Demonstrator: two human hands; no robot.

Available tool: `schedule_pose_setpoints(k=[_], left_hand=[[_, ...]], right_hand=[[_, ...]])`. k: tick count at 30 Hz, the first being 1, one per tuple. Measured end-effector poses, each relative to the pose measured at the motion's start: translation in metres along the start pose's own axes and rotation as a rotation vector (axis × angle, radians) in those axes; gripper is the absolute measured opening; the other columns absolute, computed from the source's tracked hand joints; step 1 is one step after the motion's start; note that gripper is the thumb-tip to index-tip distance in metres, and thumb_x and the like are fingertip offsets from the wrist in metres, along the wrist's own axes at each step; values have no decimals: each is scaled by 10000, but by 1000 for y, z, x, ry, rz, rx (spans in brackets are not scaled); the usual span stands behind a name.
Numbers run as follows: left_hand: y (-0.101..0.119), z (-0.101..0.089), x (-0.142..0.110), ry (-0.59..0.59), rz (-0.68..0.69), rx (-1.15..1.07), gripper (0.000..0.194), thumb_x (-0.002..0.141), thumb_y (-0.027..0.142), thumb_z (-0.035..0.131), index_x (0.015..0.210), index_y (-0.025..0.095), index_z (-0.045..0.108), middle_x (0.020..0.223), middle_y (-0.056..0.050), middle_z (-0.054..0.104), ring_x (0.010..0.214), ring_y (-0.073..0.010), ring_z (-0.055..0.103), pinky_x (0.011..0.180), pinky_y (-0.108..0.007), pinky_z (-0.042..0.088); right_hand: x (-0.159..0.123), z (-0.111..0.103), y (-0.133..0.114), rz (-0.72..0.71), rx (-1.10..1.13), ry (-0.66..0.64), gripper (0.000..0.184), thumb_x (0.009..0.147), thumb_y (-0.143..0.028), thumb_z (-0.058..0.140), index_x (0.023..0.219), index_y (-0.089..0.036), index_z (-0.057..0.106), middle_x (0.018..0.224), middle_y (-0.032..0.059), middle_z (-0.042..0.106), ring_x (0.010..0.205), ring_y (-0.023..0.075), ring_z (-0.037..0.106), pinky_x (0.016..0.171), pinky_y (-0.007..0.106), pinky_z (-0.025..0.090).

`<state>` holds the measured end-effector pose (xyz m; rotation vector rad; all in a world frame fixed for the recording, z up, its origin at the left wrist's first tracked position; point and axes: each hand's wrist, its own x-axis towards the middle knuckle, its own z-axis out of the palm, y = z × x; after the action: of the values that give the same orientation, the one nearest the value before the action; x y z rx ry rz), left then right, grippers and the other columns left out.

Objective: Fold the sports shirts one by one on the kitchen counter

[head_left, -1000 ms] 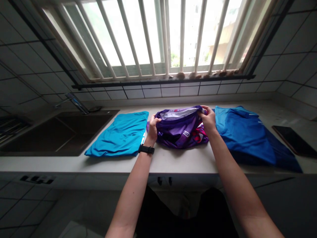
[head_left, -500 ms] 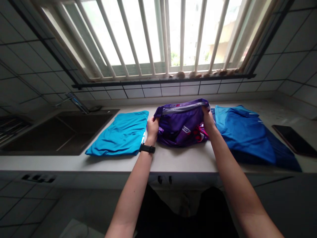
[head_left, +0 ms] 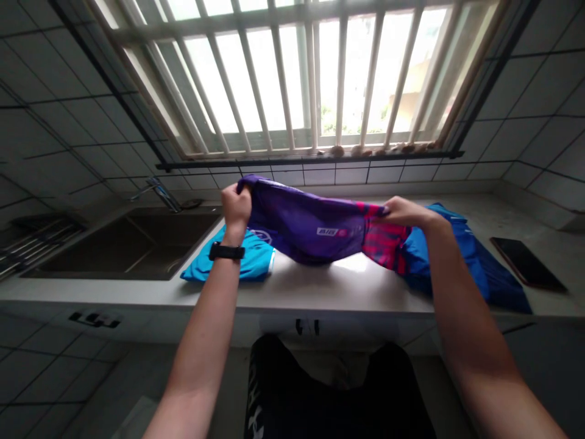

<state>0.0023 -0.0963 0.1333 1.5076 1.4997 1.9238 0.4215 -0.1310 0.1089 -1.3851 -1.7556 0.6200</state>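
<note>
A purple sports shirt [head_left: 301,225] with a pink-patterned part at its right hangs stretched between my hands, raised off the counter. My left hand [head_left: 236,210], below which a black watch sits on the wrist, is closed round the shirt's upper left corner. At the upper right edge, my right hand [head_left: 404,211] pinches the cloth near the pink pattern. Behind my left wrist lies a folded turquoise garment [head_left: 253,259], partly covered by my arm and the shirt. Blue garments [head_left: 464,256] lie beyond my right forearm.
A dark sink [head_left: 123,244] with a faucet [head_left: 163,194] is at the left of the white counter [head_left: 329,289]. On the right lies a phone [head_left: 528,262]. Small stones [head_left: 359,150] line the sill of the barred window [head_left: 315,79].
Both hands have risen and spread apart, pulling the purple shirt wider. Its pink-patterned part now shows at the right. The view has shifted slightly.
</note>
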Motion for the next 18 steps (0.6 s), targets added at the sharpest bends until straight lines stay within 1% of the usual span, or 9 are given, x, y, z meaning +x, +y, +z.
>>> schedule_pose_setpoints(k=[1, 3, 6, 8, 10, 12, 14, 16, 18], left_hand=[[12, -9, 9, 2, 22, 32, 433, 823, 272, 772, 549, 195, 447, 534, 76, 312, 565, -100, 270, 517, -262, 198], [37, -24, 19, -65, 76, 108, 489, 818, 304, 809, 555, 198, 410, 541, 83, 281, 563, -84, 229, 508, -267, 162], [73, -39, 20, -128, 183, 195, 576, 838, 360, 811, 542, 201, 343, 551, 77, 228, 575, -70, 185, 506, -262, 116], [94, -48, 16, -106, 241, 183, 578, 842, 381, 788, 542, 200, 328, 565, 70, 218, 571, -60, 180, 510, -249, 104], [112, -58, 11, -61, 307, 141, 547, 830, 396, 762, 547, 194, 340, 581, 65, 227, 561, -45, 186, 520, -234, 111], [127, -68, 8, -19, 379, 105, 532, 809, 412, 747, 552, 188, 338, 595, 63, 233, 555, -31, 190, 537, -224, 122], [141, -77, 7, 9, 439, 86, 538, 806, 414, 728, 559, 184, 309, 610, 58, 222, 563, -25, 183, 559, -216, 122], [152, -80, 10, 40, 476, 63, 536, 801, 386, 714, 563, 183, 279, 621, 53, 206, 577, -27, 170, 569, -212, 115], [156, -76, 14, 74, 482, 50, 532, 790, 366, 717, 556, 183, 276, 620, 55, 205, 584, -28, 160, 564, -218, 108]], right_hand=[[2, -13, -12, -8, -65, 50, 303, 619, -364, 898, 602, -165, 671, 512, -37, 521, 585, 146, 486, 541, 275, 407], [4, -33, -37, -54, -158, 193, 237, 738, -284, 806, 625, -151, 645, 544, -36, 502, 601, 119, 452, 548, 259, 351], [1, -49, -66, -136, -160, 379, 169, 804, -202, 740, 680, -143, 643, 605, -23, 533, 635, 109, 461, 571, 264, 334], [-6, -55, -78, -146, -92, 405, 149, 824, -231, 747, 734, -135, 679, 643, -8, 569, 640, 103, 471, 588, 274, 347], [-17, -61, -88, -144, 81, 420, 164, 809, -299, 785, 835, -147, 731, 681, 3, 608, 620, 97, 490, 593, 285, 367], [-30, -69, -99, -186, 295, 393, 278, 756, -327, 822, 1004, -209, 779, 793, 22, 690, 640, 109, 559, 617, 301, 422], [-40, -77, -109, -261, 440, 329, 394, 706, -317, 825, 1099, -299, 799, 958, 24, 754, 746, 142, 651, 701, 334, 505], [-42, -82, -115, -299, 480, 340, 330, 683, -331, 820, 1013, -335, 821, 999, 13, 768, 851, 185, 699, 802, 378, 553], [-36, -81, -115, -260, 482, 409, 197, 685, -361, 824, 875, -311, 801, 920, 34, 757, 872, 232, 714, 840, 432, 575]])
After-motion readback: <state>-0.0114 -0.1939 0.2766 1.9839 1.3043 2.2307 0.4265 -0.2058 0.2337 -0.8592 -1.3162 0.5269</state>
